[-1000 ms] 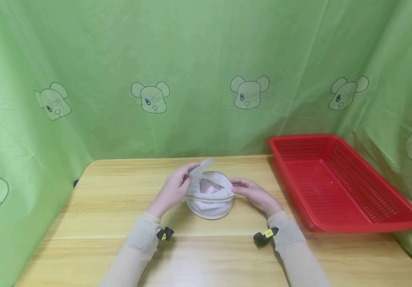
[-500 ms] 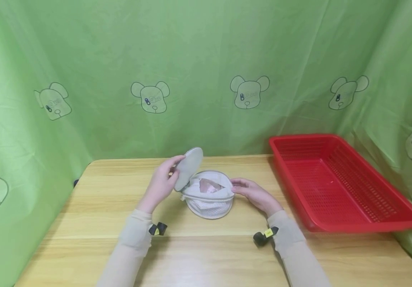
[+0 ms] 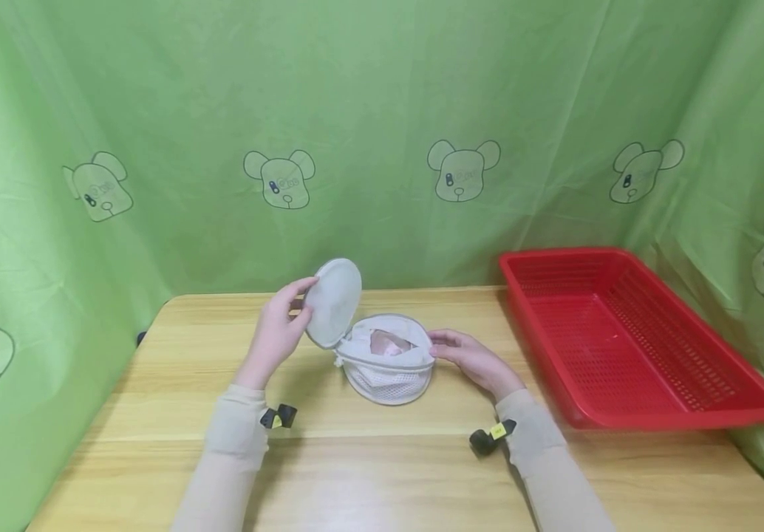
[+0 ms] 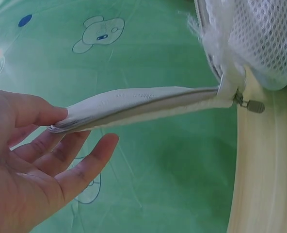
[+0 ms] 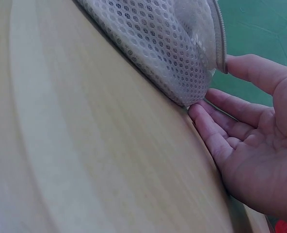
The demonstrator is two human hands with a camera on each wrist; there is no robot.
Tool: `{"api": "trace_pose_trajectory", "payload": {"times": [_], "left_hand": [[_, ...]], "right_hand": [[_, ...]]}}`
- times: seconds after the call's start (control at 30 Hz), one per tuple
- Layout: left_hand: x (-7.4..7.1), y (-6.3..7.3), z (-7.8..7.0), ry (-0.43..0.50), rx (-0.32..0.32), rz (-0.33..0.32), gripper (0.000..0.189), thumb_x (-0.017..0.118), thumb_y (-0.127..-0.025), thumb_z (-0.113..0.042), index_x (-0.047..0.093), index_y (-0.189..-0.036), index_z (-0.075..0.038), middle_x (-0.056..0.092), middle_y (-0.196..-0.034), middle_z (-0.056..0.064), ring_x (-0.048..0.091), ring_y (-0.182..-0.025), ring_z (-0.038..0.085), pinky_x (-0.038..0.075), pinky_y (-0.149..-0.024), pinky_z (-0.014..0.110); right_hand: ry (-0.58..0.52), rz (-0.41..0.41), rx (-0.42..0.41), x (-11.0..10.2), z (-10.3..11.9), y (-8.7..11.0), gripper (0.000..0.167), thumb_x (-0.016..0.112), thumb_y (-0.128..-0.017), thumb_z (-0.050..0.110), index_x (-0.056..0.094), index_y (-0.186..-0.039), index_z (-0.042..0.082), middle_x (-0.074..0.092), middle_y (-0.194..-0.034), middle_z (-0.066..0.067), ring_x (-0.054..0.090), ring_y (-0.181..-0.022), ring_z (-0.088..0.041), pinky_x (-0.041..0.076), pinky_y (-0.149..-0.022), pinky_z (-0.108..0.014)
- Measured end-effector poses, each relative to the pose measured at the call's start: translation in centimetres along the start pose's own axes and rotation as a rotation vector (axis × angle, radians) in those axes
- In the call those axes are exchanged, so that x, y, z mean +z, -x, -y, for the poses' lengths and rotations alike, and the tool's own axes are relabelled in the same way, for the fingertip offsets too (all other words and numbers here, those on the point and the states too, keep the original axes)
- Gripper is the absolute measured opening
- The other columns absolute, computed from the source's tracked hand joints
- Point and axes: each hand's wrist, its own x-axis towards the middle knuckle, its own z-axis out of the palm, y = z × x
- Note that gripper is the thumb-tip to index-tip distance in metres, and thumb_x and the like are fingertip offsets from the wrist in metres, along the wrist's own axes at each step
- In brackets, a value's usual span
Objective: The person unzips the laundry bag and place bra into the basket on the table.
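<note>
"While the table (image 3: 382, 465) is bearing the mesh bag (image 3: 391, 386), what's happening?"

"The left hand (image 3: 277, 329) is pinching the edge of the tilted lid (image 3: 337, 303); the right hand (image 3: 477, 362), loosely extended, is touching the bag's side, its forearm (image 3: 548, 458) angling inward."

Your left hand (image 3: 272, 332) pinches, its thumb (image 4: 37, 110) opposite the fingers (image 4: 99, 154), which spread slightly apart. Your right hand (image 3: 480, 362) is relaxed, palm inward, its thumb apart from its gently bent fingers. Your left forearm (image 3: 224, 458) and right forearm (image 3: 551, 458), both sleeved, angle in from behind the fingers.
</note>
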Motion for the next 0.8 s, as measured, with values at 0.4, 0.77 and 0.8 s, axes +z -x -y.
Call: {"api": "trace_pose_trajectory", "payload": {"times": [0.4, 0.77, 0.8], "left_hand": [[-1.8, -0.2, 0.7, -0.012, -0.081, 0.035, 0.051, 0.062, -0.086, 0.005, 0.052, -0.136, -0.003, 0.057, -0.134, 0.021, 0.065, -0.102, 0.035, 0.058, -0.088, 0.041], [-3.6, -0.2, 1.6, -0.055, -0.154, 0.138, 0.064, 0.065, -0.085, 0.004, 0.044, -0.144, -0.006, 0.057, -0.127, 0.022, 0.063, -0.099, 0.033, 0.058, -0.074, 0.034], [-3.8, -0.1, 1.6, -0.056, -0.16, 0.149, 0.065, 0.066, -0.084, 0.004, 0.043, -0.144, -0.005, 0.057, -0.126, 0.022, 0.063, -0.098, 0.033, 0.058, -0.073, 0.033]], "right_hand": [[-0.005, 0.005, -0.009, 0.1, 0.1, 0.0, 0.062, 0.065, -0.091, 0.02, 0.04, -0.143, -0.002, 0.041, -0.15, -0.022, 0.028, -0.145, -0.037, 0.009, -0.121, -0.056], [0.006, 0.005, -0.011, 0.0, -0.2, -0.1, 0.062, 0.064, -0.091, 0.02, 0.039, -0.143, -0.003, 0.041, -0.15, -0.022, 0.029, -0.145, -0.038, 0.011, -0.121, -0.056], [0.008, 0.009, -0.016, -0.1, -0.2, -0.1, 0.062, 0.064, -0.092, 0.019, 0.039, -0.143, -0.003, 0.04, -0.15, -0.023, 0.029, -0.144, -0.038, 0.012, -0.121, -0.055]]}}
